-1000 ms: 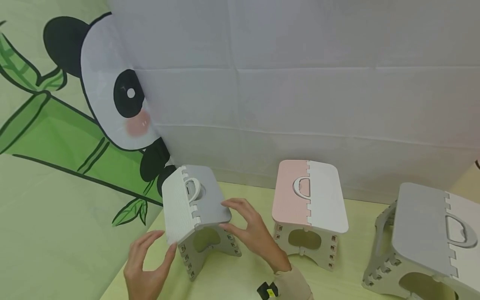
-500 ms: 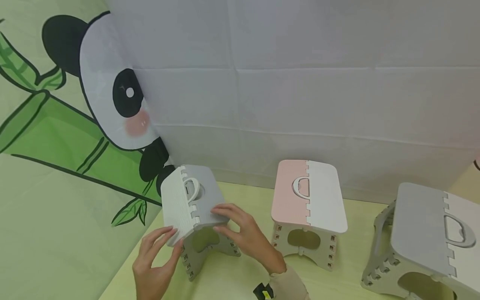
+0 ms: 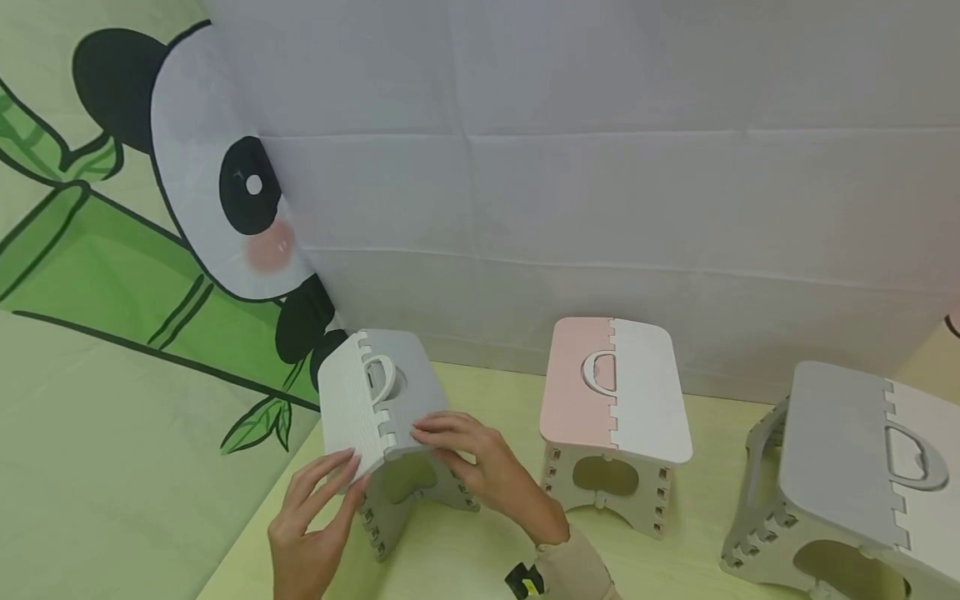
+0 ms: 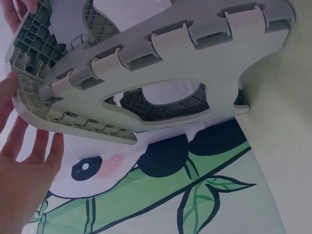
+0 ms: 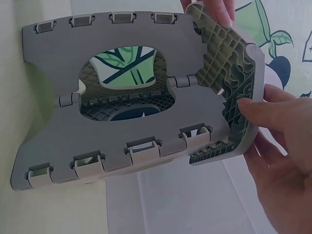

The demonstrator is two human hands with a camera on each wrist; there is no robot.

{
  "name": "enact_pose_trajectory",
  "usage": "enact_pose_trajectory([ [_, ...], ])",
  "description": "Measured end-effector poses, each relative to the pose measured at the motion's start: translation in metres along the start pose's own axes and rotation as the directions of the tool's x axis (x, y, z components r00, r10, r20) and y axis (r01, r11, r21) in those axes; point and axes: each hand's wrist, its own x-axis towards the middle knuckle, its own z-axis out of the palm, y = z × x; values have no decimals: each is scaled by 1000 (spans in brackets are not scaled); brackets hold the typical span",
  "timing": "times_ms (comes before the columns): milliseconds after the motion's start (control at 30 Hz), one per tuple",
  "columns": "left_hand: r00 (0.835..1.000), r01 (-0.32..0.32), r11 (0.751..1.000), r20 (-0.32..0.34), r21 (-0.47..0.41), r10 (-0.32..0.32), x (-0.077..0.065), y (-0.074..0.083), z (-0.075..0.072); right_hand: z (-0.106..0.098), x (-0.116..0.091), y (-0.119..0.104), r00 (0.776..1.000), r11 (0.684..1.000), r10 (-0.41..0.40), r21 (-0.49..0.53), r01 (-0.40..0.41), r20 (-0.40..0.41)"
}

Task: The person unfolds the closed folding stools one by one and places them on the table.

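A folding step stool (image 3: 348,392) with a white half and a grey half stands at the left, its top bent to a ridge along the middle hinge. My left hand (image 3: 311,529) pinches the white half at its front edge, fingers on top. On the grey half, my right hand (image 3: 491,475) grips the front edge; the right wrist view shows the thumb (image 5: 251,108) against the ribbed underside. A white carry handle (image 3: 387,379) sticks up from the ridge. In the left wrist view, the stool's hinged end panel (image 4: 161,73) is partly folded inward.
A pink-and-white folding stool (image 3: 648,392) stands to the right, top flat. Farther right is a larger grey-and-white stool (image 3: 840,450), cut off by the frame. All stand on a pale yellow-green surface (image 3: 495,392). Behind rises a grey-white cloth (image 3: 600,200); a panda print (image 3: 202,167) hangs left.
My left hand has moved up and right from beside the stool onto the white half's edge. My right hand has shifted slightly left and farther over the grey half. The stool looks unchanged.
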Motion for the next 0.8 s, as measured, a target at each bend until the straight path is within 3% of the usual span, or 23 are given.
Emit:
enact_pose_trajectory([
  [133, 1000, -28, 1000, -9, -14, 28, 2, 2, 0, -1, -1, 1, 1000, 1000, 1, 1, -1, 8],
  [433, 998, -55, 998, 2, -11, 55, -8, -19, 3, -1, -1, 0, 1000, 1000, 14, 22, -14, 7],
  [633, 1000, -23, 1000, 5, 22, 22, -9, -19, 3, 0, -2, 1, 1000, 1000, 0, -16, 0, 8],
  [800, 999, -40, 999, 7, 24, 39, -7, -19, 4, 0, -2, 3, 1000, 1000, 1, -28, -1, 1],
])
